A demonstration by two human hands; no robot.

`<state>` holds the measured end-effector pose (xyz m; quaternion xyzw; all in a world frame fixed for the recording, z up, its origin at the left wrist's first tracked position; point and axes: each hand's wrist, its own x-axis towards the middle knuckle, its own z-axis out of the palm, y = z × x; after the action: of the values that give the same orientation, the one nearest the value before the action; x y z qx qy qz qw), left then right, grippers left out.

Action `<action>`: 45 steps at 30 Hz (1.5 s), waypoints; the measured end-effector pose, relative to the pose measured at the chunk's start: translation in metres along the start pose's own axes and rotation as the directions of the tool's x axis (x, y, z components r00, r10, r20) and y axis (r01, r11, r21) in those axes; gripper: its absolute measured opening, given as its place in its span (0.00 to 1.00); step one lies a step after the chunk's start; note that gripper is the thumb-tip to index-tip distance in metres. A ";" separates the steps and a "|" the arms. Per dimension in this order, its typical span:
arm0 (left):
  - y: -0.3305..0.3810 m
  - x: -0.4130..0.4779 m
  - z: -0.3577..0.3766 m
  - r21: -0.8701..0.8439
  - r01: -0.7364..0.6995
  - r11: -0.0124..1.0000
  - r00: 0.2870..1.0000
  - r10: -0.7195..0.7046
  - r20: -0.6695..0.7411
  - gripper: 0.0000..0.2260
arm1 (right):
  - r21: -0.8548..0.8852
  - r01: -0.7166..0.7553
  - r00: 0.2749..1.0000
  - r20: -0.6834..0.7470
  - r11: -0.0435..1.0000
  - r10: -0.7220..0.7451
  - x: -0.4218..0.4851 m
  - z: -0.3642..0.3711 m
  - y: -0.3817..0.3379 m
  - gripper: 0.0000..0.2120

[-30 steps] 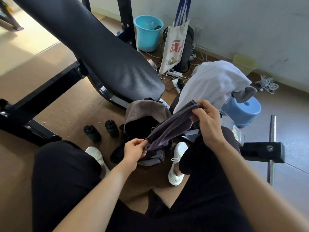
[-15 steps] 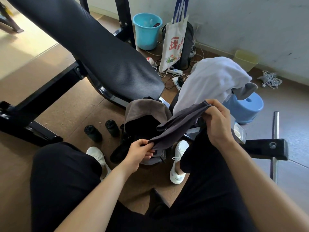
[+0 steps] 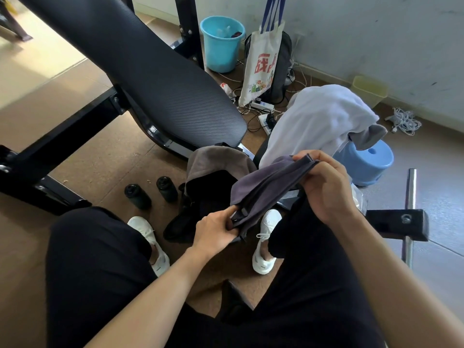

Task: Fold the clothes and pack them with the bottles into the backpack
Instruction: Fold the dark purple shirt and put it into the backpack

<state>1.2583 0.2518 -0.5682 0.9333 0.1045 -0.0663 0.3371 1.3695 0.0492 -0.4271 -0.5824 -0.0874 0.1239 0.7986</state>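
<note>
Both hands keep their grip: left hand (image 3: 216, 229) pinches the lower end of the grey garment (image 3: 271, 187), right hand (image 3: 326, 187) curls round the upper end, barely shifted, cloth stretched above the open backpack (image 3: 211, 162). Two bottles (image 3: 137, 195) stand left of it on brown floor (image 3: 100, 159); bench pad (image 3: 150, 71), blue bucket (image 3: 222, 43) behind.
</note>
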 end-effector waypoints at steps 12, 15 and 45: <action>-0.020 0.011 -0.039 0.073 0.153 0.985 0.933 -0.120 -0.340 0.11 | -0.032 0.003 0.981 -0.195 0.999 -0.009 0.009 -0.020 0.011 0.12; -0.035 0.017 -0.072 0.055 0.227 0.972 0.929 -0.199 -0.312 0.07 | -0.164 -0.064 0.958 -0.286 0.984 0.015 0.019 -0.035 0.033 0.13; -0.058 0.014 -0.093 -0.861 0.315 0.399 0.929 -0.316 0.193 0.18 | -0.401 -0.305 0.900 -0.418 0.864 0.124 0.037 -0.019 0.090 0.13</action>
<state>1.2624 0.3576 -0.5357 0.5873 0.2979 -0.0646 0.7498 1.4013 0.0695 -0.5188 -0.7725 0.1082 0.0747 0.6213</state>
